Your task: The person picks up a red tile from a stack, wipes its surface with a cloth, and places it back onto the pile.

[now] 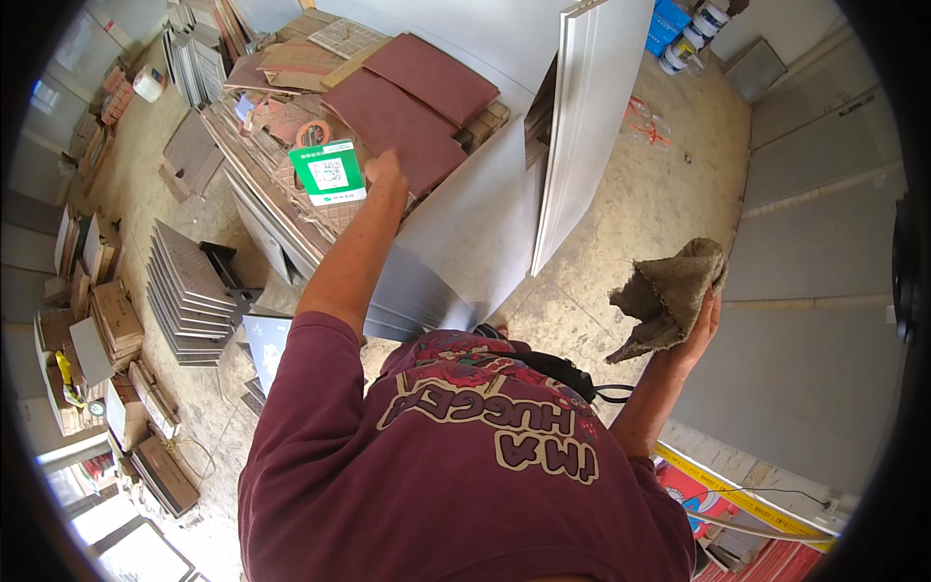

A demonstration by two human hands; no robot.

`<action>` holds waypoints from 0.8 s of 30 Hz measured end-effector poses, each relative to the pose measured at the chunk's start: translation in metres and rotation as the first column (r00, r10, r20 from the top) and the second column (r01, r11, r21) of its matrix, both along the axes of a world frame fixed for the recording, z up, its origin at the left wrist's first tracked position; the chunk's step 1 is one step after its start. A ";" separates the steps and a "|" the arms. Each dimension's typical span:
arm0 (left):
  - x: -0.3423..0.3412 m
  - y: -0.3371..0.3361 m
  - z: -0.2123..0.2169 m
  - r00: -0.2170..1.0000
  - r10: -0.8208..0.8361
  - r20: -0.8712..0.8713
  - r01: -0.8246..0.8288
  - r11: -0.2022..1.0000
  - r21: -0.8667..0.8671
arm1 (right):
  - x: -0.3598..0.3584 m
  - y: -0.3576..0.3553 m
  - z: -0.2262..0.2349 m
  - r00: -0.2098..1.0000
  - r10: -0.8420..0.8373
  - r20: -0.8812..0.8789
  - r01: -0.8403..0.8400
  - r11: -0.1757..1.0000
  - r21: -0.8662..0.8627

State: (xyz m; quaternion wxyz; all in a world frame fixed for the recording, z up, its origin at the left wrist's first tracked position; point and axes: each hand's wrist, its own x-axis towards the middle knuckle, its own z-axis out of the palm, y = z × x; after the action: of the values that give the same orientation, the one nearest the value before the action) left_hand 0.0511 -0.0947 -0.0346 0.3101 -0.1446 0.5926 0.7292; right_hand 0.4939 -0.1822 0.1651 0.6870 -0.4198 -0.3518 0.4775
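Note:
My left hand (387, 171) reaches forward over a cluttered stack, its fingers closed at the right edge of a green card with a white square code (312, 192). Beneath and around the card lie cardboard pieces and a roll of orange tape (312, 134). Just beyond the hand are dark red boards (412, 136), laid flat and overlapping. Out to the right, my right hand (706, 328) grips a stiff, grey-brown rag (669, 296) with ragged edges. Its fingers are partly hidden behind the cloth.
Large grey panels (456, 233) lean upright in front of me, beside tall white panels (592, 126). Fanned grey tiles (184, 301) stand on the left, with cardboard boxes (116, 320) past them. White buckets (693, 39) and a blue box (665, 24) sit at the far right.

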 end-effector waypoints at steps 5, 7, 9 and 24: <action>-0.013 0.003 -0.021 0.996 0.047 0.077 -0.048 0.999 0.007 | -0.007 -0.001 0.006 1.000 0.004 -0.017 -0.005 1.000 -0.016; -0.009 0.005 -0.019 0.996 0.067 0.053 -0.066 0.998 -0.022 | -0.006 0.000 0.004 1.000 0.015 -0.011 -0.015 1.000 -0.013; -0.008 0.007 -0.017 0.995 0.091 0.044 -0.089 0.995 -0.035 | -0.005 0.000 0.004 1.000 0.017 0.000 -0.017 1.000 -0.014; -0.021 -0.019 -0.058 0.768 -0.572 -0.288 0.432 0.795 -0.426 | -0.009 0.005 0.004 0.998 0.058 -0.027 -0.058 0.998 -0.015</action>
State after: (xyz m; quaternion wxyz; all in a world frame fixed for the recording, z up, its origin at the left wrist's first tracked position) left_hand 0.0299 -0.1133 -0.0924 0.3384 0.1241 0.7749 0.5193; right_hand 0.4844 -0.1775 0.1690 0.6741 -0.4087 -0.3509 0.5054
